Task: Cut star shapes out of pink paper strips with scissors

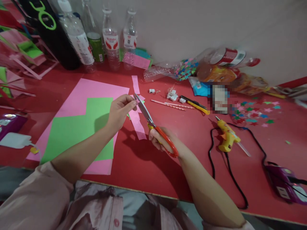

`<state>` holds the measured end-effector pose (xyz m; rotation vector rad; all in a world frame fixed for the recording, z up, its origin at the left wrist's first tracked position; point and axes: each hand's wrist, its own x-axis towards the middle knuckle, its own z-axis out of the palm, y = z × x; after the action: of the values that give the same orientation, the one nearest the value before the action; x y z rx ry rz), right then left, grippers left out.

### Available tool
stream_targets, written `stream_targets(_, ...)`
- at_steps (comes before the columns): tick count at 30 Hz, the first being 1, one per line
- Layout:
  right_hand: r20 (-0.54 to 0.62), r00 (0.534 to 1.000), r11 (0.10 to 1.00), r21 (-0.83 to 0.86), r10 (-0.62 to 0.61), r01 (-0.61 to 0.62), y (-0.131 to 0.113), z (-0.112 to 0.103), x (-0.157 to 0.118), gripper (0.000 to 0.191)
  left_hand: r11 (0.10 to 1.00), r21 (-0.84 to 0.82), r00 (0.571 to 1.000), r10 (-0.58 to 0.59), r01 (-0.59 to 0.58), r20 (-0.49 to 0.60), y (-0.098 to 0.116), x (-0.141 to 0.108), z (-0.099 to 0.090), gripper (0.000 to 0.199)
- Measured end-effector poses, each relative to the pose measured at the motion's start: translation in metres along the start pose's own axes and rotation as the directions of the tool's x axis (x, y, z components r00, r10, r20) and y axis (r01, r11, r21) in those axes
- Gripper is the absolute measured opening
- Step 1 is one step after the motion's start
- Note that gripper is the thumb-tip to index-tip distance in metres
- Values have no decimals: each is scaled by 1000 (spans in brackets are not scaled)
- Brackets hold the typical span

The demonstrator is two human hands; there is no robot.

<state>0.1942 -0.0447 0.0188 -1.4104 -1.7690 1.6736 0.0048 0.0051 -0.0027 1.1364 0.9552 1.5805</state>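
Observation:
My right hand (159, 138) grips a pair of scissors (144, 110) by red and yellow handles, with the blades pointing up and to the left. Between the thumb and fingers of my left hand (121, 110) is a small piece of pink paper (137, 100), right at the blade tips. It is too small to make out whether the blades are cutting it. Beneath the scissors lie pink paper strips (138, 127), and a shorter pink strip (135, 84) is farther back. Under my left forearm, a green sheet (76, 131) overlaps larger pink sheets (72, 95).
Plastic bottles (110, 41) line the wall beside a black cylinder (52, 35). Striped straws (168, 104), a yellow cutter knife (198, 107) and scattered paper stars (255, 111) lie behind the scissors. At right, a yellow glue gun (227, 135) trails a black cord.

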Motion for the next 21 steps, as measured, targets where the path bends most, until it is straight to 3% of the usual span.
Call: stream_targets(21,-28,998,997,68,49,-47,4,17,5,47,999,-37,1000,-29,29,6,1,-1,1,12)
